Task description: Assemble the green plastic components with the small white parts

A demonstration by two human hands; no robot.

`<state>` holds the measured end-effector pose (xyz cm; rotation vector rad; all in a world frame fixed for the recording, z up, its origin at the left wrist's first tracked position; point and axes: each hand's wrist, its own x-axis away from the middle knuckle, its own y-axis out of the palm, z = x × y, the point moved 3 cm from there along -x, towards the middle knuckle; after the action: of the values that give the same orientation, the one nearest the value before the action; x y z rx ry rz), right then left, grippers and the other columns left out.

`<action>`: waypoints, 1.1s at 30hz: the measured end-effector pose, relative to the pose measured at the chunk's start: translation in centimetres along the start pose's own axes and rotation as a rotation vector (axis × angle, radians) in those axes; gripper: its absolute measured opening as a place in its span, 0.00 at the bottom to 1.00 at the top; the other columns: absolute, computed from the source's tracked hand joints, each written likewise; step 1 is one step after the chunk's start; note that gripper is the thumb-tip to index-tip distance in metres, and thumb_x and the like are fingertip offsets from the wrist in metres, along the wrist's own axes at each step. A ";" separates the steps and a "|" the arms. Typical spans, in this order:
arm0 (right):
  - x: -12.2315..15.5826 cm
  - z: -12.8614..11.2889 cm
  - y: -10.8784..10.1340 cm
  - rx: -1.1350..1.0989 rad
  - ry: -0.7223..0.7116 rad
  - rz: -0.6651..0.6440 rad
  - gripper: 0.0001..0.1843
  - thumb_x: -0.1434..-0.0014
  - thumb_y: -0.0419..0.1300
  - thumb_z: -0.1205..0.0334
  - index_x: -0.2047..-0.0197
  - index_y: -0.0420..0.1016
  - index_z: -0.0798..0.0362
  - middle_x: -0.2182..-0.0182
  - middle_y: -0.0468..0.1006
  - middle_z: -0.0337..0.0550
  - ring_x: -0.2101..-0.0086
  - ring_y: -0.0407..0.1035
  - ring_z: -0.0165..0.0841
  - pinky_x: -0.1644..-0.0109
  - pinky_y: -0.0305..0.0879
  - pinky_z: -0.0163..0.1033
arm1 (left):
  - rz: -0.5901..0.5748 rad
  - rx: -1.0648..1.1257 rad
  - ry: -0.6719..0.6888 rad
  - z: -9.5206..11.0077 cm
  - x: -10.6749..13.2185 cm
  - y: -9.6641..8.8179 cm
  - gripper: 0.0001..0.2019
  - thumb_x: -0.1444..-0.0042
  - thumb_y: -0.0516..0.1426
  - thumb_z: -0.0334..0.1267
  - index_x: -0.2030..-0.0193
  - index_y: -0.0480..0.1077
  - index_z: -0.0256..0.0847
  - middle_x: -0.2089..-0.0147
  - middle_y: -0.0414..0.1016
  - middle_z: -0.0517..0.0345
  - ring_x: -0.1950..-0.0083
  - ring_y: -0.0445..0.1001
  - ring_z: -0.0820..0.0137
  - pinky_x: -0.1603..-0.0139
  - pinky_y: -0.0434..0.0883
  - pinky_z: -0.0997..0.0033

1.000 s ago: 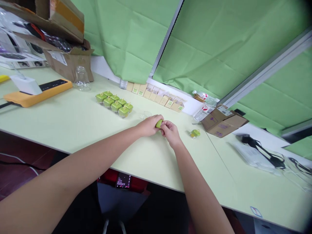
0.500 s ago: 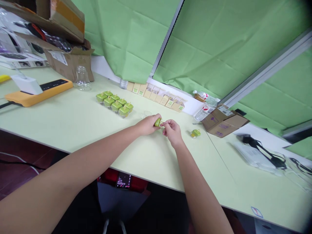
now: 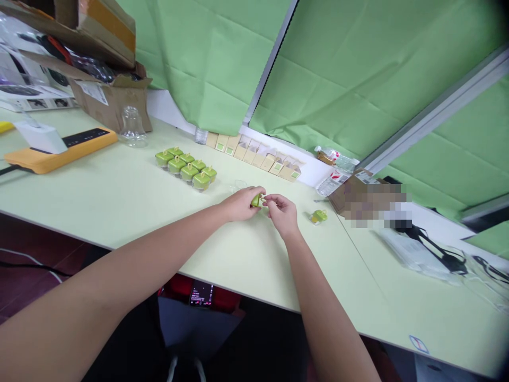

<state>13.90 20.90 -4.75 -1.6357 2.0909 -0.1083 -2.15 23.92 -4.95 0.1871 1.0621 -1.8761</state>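
Note:
Over the middle of the table, my left hand (image 3: 240, 204) is closed around a small green lid (image 3: 255, 200), much of which its fingers cover. My right hand (image 3: 283, 213) meets it from the right, thumb and fingers pinched at the lid's edge, where a small pale-yellow bit shows. What the pinch holds is too small to make out. Several small clear boxes with green lids and yellow loops (image 3: 189, 171) stand grouped to the left. Right of my hands lies another small green-lidded piece (image 3: 318, 216) with yellow in it. A clear plastic piece (image 3: 239, 184) lies just behind my left hand.
Small cardboard boxes (image 3: 250, 153) line the wall. At left are an orange power strip (image 3: 83, 142), a clear bottle-shaped container (image 3: 132, 127) and an open carton (image 3: 113, 109). Plastic bottles (image 3: 334, 180), a partly blurred carton (image 3: 342, 199) and black straps (image 3: 433, 249) lie at right.
My right fingers have shifted slightly at the lid's edge, and the lid has turned a little in my left hand. The other things on the table stay in place.

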 end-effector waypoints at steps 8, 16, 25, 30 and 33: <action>0.4 -0.4 0.1 0.053 -0.017 -0.032 0.15 0.48 0.64 0.49 0.65 0.77 0.52 0.68 0.78 0.42 0.76 0.64 0.28 0.74 0.65 0.35 | -0.010 -0.038 -0.011 -0.2 0.0 0.1 0.20 0.52 0.55 0.28 0.51 0.64 0.44 0.54 0.72 0.54 0.56 0.72 0.63 0.57 0.70 0.64; 0.2 0.1 0.1 0.077 -0.018 -0.047 0.19 0.48 0.65 0.46 0.59 0.77 0.51 0.67 0.79 0.43 0.77 0.64 0.27 0.74 0.65 0.35 | -0.007 -0.043 -0.012 -0.3 0.0 0.1 0.19 0.52 0.55 0.30 0.51 0.64 0.43 0.54 0.71 0.52 0.56 0.72 0.62 0.56 0.69 0.63; 0.1 0.2 -0.1 0.079 -0.019 -0.035 0.19 0.48 0.65 0.46 0.62 0.79 0.52 0.66 0.80 0.44 0.78 0.65 0.27 0.73 0.66 0.36 | 0.001 -0.050 0.009 -0.3 -0.1 0.1 0.18 0.51 0.55 0.30 0.51 0.65 0.43 0.53 0.70 0.52 0.54 0.72 0.63 0.53 0.70 0.63; 0.1 0.1 -0.1 0.099 -0.025 -0.029 0.16 0.48 0.65 0.47 0.63 0.79 0.52 0.67 0.80 0.43 0.78 0.64 0.27 0.74 0.62 0.35 | 0.018 -0.057 -0.012 0.2 -0.2 -0.1 0.13 0.50 0.58 0.35 0.56 0.67 0.43 0.58 0.71 0.54 0.57 0.71 0.63 0.56 0.69 0.64; 0.1 0.1 0.0 0.077 -0.013 -0.049 0.16 0.48 0.65 0.48 0.64 0.79 0.52 0.68 0.79 0.42 0.78 0.64 0.27 0.74 0.62 0.35 | 0.042 -0.068 -0.026 0.3 -0.2 -0.4 0.10 0.49 0.58 0.36 0.58 0.69 0.43 0.60 0.71 0.55 0.59 0.71 0.64 0.58 0.69 0.65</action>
<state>13.90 20.83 -4.91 -1.6373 2.0122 -0.1910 -2.26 23.86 -4.44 0.1444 1.0948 -1.7972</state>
